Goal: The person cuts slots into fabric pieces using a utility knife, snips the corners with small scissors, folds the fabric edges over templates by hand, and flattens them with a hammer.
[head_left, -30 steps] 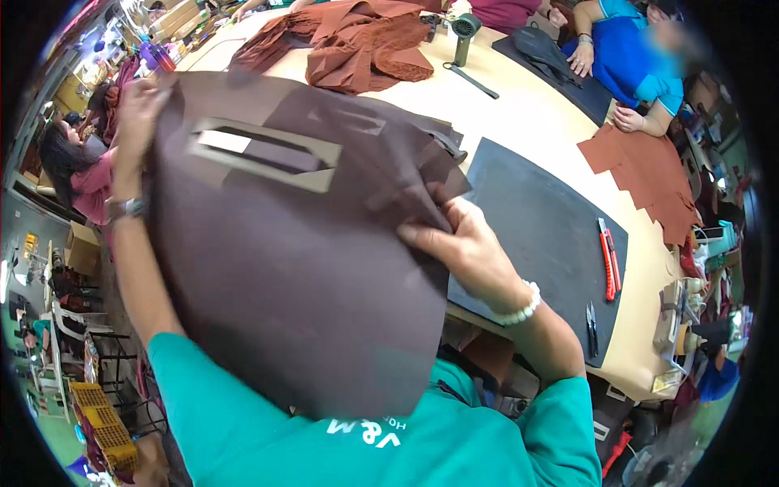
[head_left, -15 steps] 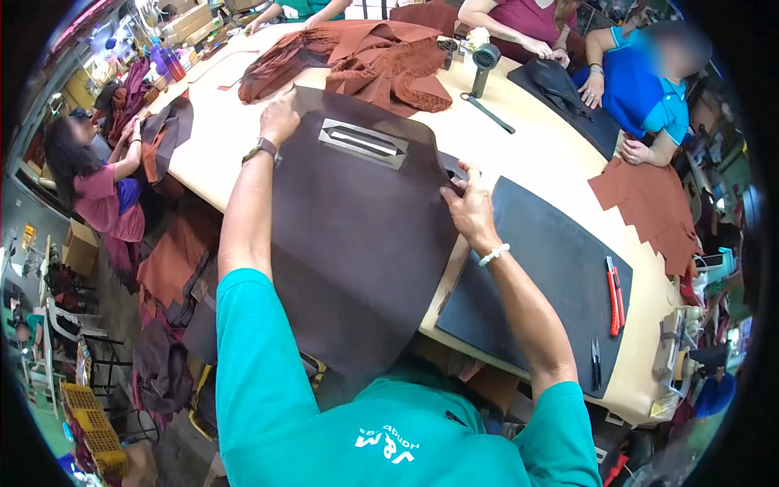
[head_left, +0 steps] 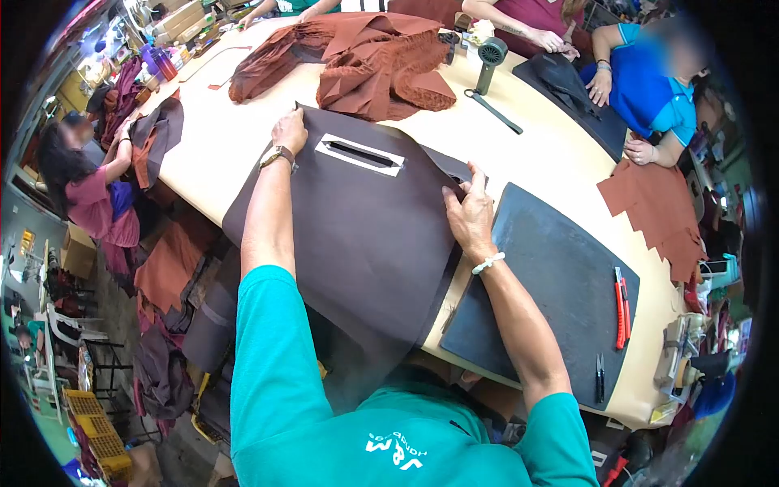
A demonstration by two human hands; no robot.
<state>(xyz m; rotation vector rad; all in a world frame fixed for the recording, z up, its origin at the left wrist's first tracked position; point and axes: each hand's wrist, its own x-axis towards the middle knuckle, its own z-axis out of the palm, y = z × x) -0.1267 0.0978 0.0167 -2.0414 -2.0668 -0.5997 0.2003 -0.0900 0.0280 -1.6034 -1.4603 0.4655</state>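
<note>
A large dark brown sheet of leather-like material (head_left: 349,235) lies partly on the table and hangs over its near edge. Near its top is a long slot with a pale rectangular frame (head_left: 359,154); dark strips show inside the opening. My left hand (head_left: 290,130) is closed on the sheet's upper left corner. On the opposite side, my right hand (head_left: 471,213) pinches the right edge, its index finger raised. Right beside that hand, a dark cutting mat (head_left: 535,276) carries two red cutter knives (head_left: 621,308) and a small dark pointed tool (head_left: 600,379).
Rust-brown material (head_left: 381,69) is heaped at the far side, near a handheld fan (head_left: 488,65). More rust-brown pieces (head_left: 653,215) lie at the right edge. A person in blue (head_left: 641,89) sits far right; another person (head_left: 97,195) works at the left.
My left hand has shifted slightly right and down with its corner. The sheet bows more, and its lower part has swung leftward. My right hand keeps its hold on the edge.
</note>
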